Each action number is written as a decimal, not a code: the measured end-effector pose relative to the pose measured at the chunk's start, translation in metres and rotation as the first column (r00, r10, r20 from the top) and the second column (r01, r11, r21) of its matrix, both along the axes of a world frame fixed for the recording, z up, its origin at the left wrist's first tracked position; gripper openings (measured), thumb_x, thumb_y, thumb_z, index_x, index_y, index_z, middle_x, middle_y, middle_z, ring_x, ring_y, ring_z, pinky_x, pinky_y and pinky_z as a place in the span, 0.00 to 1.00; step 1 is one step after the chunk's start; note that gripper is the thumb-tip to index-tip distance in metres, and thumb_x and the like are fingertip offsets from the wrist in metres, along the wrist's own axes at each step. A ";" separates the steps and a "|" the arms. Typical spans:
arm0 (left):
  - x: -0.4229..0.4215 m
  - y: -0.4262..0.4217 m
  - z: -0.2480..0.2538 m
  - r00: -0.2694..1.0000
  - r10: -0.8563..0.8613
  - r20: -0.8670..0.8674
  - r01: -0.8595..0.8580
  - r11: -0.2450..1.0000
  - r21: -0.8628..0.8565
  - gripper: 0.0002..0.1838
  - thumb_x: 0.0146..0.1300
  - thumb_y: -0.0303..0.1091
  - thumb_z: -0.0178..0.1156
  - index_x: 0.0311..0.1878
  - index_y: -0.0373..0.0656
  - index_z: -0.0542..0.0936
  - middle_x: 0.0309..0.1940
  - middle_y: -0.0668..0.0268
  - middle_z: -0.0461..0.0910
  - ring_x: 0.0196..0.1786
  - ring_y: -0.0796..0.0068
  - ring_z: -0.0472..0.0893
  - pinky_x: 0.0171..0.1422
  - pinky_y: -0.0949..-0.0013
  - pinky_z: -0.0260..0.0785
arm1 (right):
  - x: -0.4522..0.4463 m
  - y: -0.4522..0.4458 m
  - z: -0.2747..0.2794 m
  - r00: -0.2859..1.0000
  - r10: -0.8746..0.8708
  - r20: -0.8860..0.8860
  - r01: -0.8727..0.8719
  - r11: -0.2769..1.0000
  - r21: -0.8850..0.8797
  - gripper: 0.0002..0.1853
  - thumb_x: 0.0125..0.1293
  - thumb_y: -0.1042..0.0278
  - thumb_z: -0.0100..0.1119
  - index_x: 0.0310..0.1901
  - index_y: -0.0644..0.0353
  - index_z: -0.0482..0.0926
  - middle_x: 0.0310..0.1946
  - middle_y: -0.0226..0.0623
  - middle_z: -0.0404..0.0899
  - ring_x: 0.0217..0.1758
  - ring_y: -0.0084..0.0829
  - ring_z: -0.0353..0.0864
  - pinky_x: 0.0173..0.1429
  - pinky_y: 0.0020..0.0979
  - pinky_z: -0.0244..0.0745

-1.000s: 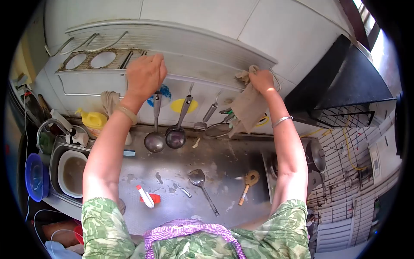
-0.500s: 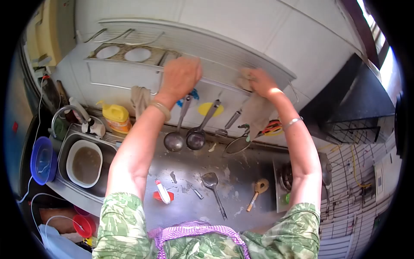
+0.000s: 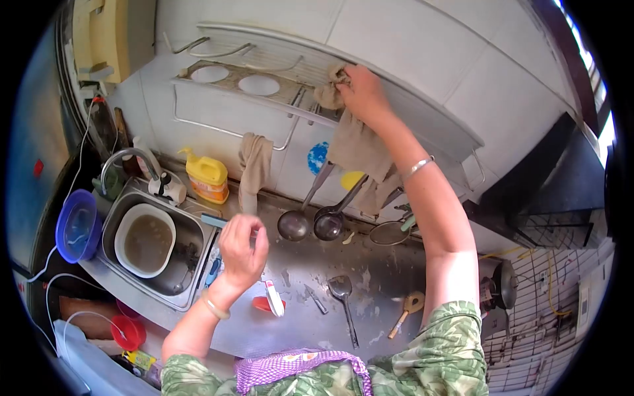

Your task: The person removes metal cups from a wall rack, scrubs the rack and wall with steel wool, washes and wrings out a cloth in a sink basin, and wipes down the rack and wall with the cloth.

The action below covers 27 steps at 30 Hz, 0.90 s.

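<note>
My right hand (image 3: 364, 94) is closed on a beige cloth (image 3: 360, 148), pressing a bunched part against the wall rack (image 3: 290, 99) while the rest hangs down. Lower down, my left hand (image 3: 243, 254) is in the air over the counter beside the sink, fingers curled; whatever they may hold is hidden. Past its fingers a narrow blue-green strip (image 3: 212, 221) shows. Two ladles (image 3: 294, 225) and a strainer (image 3: 389, 232) hang under the rack, partly covered by the cloth. A second beige cloth (image 3: 255, 162) hangs from the rack's lower bar.
A sink (image 3: 188, 300) holds a white basin (image 3: 145, 267) of murky water. Nearby stand a yellow jug (image 3: 208, 177) and a blue bowl (image 3: 78, 224). On the steel counter lie a spatula (image 3: 341, 287), a peeler-like tool (image 3: 316, 299), a red-and-white item (image 3: 272, 300) and a wooden-handled tool (image 3: 413, 303).
My left hand has come down from the rack to above the counter. My right hand has slid left along the rack with the cloth. The camera view has shifted.
</note>
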<state>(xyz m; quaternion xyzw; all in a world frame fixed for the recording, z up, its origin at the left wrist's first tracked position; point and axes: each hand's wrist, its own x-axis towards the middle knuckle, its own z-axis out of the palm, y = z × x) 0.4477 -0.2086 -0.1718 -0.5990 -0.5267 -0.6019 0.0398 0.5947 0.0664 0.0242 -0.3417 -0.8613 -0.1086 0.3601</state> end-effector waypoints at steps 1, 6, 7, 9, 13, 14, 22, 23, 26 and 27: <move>-0.002 -0.013 -0.012 1.000 0.003 0.013 -0.002 0.998 -0.060 0.04 0.57 0.25 0.59 0.35 0.40 0.73 0.25 0.60 0.72 0.28 0.58 0.74 0.34 0.59 0.64 | -0.011 -0.004 -0.002 0.994 -0.056 0.098 0.063 0.995 -0.072 0.14 0.59 0.70 0.53 0.46 0.60 0.82 0.44 0.53 0.80 0.50 0.54 0.77 0.55 0.46 0.73; -0.006 -0.063 -0.044 0.996 0.050 0.080 -0.031 0.974 -0.223 0.03 0.59 0.25 0.59 0.34 0.40 0.74 0.24 0.60 0.74 0.25 0.58 0.75 0.31 0.60 0.65 | -0.066 0.004 -0.007 0.944 -0.173 0.281 0.237 0.948 -0.214 0.16 0.59 0.68 0.56 0.49 0.57 0.83 0.44 0.51 0.82 0.50 0.53 0.79 0.53 0.45 0.74; -0.002 -0.066 -0.046 0.992 0.041 0.119 -0.012 0.970 -0.241 0.03 0.59 0.26 0.58 0.34 0.40 0.74 0.24 0.60 0.74 0.25 0.58 0.75 0.31 0.60 0.66 | -0.070 0.005 -0.008 0.952 -0.133 0.274 0.198 0.953 -0.227 0.16 0.59 0.67 0.56 0.49 0.56 0.83 0.44 0.50 0.82 0.50 0.52 0.79 0.53 0.44 0.75; 0.004 -0.064 -0.055 0.984 0.027 0.174 0.017 0.970 -0.242 0.03 0.60 0.26 0.58 0.34 0.40 0.74 0.25 0.59 0.75 0.25 0.57 0.76 0.30 0.59 0.67 | -0.077 0.008 -0.005 0.967 -0.054 0.247 0.116 0.964 -0.241 0.16 0.60 0.66 0.56 0.50 0.56 0.83 0.45 0.48 0.83 0.49 0.50 0.80 0.53 0.43 0.75; 0.014 -0.066 -0.054 0.987 -0.013 0.161 0.052 0.968 -0.244 0.04 0.61 0.28 0.59 0.35 0.40 0.74 0.25 0.59 0.75 0.26 0.56 0.77 0.30 0.59 0.67 | -0.077 -0.022 -0.006 0.977 0.214 0.019 -0.177 0.852 -0.492 0.14 0.62 0.66 0.56 0.48 0.57 0.84 0.47 0.42 0.84 0.47 0.45 0.81 0.54 0.38 0.75; 0.014 -0.069 -0.055 0.987 -0.013 0.158 0.055 0.964 -0.261 0.04 0.61 0.28 0.59 0.35 0.40 0.74 0.25 0.59 0.75 0.26 0.56 0.77 0.30 0.59 0.67 | -0.081 -0.023 -0.007 0.979 0.197 0.049 -0.145 0.848 -0.509 0.14 0.62 0.66 0.56 0.48 0.57 0.84 0.47 0.41 0.84 0.47 0.44 0.81 0.54 0.37 0.75; 0.000 -0.095 -0.082 0.980 0.055 0.194 0.004 0.957 -0.291 0.03 0.62 0.28 0.58 0.34 0.40 0.74 0.26 0.58 0.76 0.27 0.55 0.78 0.31 0.59 0.68 | -0.091 -0.004 -0.017 0.899 0.371 0.231 -0.301 0.909 -0.288 0.14 0.65 0.68 0.55 0.49 0.58 0.83 0.50 0.38 0.84 0.50 0.44 0.81 0.56 0.36 0.74; -0.008 -0.104 -0.089 0.981 0.094 0.169 -0.043 0.958 -0.285 0.03 0.62 0.28 0.58 0.34 0.40 0.74 0.26 0.57 0.77 0.28 0.55 0.78 0.32 0.58 0.68 | -0.094 -0.007 -0.012 0.921 0.305 0.243 -0.218 0.919 -0.328 0.14 0.65 0.68 0.55 0.49 0.58 0.83 0.51 0.38 0.83 0.51 0.45 0.81 0.57 0.37 0.74; -0.040 -0.136 -0.108 0.957 0.211 0.196 -0.127 0.920 -0.371 0.03 0.63 0.28 0.58 0.34 0.41 0.74 0.27 0.57 0.77 0.28 0.57 0.79 0.33 0.57 0.69 | -0.106 -0.007 -0.015 0.956 0.112 0.273 -0.032 0.959 -0.282 0.14 0.65 0.67 0.56 0.50 0.57 0.83 0.53 0.39 0.82 0.54 0.45 0.80 0.59 0.38 0.74; -0.046 -0.145 -0.111 0.951 0.232 0.204 -0.142 0.915 -0.377 0.03 0.63 0.28 0.58 0.35 0.41 0.75 0.27 0.57 0.77 0.28 0.57 0.79 0.33 0.57 0.69 | -0.111 -0.004 -0.019 0.959 0.056 0.277 0.013 0.970 -0.242 0.15 0.65 0.67 0.56 0.51 0.57 0.83 0.53 0.40 0.82 0.55 0.44 0.80 0.59 0.38 0.73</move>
